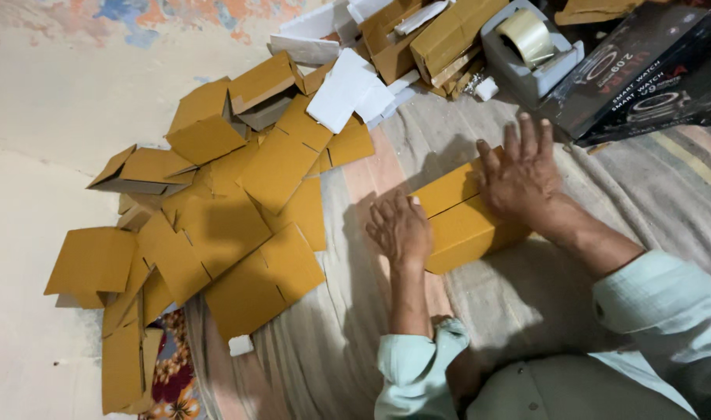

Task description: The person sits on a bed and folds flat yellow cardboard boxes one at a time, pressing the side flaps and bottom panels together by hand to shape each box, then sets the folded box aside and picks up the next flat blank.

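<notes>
The small tan cardboard box [460, 222] sat on the striped grey cloth [527, 303]. The left hand [400, 231] braced its end, the right hand [520, 177] lay flat, fingers spread, gripping nothing; pressing evenly would have kept the flaps flush, I judged.

Box [457, 222] on blanket [355, 342]; flat cartons [239, 233] left; tape dispenser [530, 50] behind, printed boxes [643, 70] right.
</notes>
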Demonstrator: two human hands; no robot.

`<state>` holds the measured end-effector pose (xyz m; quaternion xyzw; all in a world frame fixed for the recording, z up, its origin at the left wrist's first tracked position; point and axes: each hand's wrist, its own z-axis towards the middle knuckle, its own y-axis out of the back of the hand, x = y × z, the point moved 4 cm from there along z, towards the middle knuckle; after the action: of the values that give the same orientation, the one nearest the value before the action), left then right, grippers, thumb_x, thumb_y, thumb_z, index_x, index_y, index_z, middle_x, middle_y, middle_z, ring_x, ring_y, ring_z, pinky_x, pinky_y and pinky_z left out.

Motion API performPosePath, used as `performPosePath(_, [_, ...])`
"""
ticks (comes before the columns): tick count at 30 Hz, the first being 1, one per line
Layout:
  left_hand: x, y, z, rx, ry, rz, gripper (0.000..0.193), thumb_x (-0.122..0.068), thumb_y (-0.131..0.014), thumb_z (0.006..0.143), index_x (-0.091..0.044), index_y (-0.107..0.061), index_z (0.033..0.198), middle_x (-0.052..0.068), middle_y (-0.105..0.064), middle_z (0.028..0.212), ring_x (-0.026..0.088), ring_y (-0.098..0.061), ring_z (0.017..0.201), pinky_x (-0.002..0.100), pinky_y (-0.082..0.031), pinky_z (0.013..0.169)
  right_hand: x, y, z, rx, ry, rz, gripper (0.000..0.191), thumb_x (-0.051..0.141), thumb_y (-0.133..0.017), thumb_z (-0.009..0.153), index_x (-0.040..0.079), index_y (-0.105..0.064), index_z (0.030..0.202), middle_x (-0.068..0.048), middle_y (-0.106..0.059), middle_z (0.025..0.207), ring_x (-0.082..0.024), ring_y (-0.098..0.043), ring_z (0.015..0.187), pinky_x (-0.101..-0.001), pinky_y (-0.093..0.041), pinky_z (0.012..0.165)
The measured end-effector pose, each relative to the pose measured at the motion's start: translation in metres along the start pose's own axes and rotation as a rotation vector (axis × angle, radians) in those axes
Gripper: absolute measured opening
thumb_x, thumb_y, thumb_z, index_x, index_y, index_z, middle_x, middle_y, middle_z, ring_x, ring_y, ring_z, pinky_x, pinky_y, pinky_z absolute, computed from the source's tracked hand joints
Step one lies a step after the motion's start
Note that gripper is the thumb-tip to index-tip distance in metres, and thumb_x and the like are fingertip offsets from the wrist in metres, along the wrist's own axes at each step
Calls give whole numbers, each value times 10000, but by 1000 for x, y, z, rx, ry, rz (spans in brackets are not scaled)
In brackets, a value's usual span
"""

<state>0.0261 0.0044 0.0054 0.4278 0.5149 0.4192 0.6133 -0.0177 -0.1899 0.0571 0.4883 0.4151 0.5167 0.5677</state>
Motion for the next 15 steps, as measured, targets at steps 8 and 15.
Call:
performPosePath(8, [-30, 5, -1, 156, -40, -61, 602, -434, -278, 1035, -183, -340, 1579, 169, -194, 1660, 401, -116, 1541, 675, -60, 1198, 18, 3, 5, 179, 139, -15, 672, 551, -214, 990, 237, -271, 1582, -170, -154, 1647, -418, -54, 1521, -639, 32, 1187])
performPosePath(15, [-21, 15, -3, -87, -126, 79, 508, -371, -381, 1020, -112, -510, 1437, 211, -407, 1539, 401, -265, 1497, 644, -222, 1158, 20, 15, 3, 13, 118, -42, 613, 462, -367, 980, 159, -434, 1508, -173, -358, 1587, -403, -243, 1473, -615, -105, 1181])
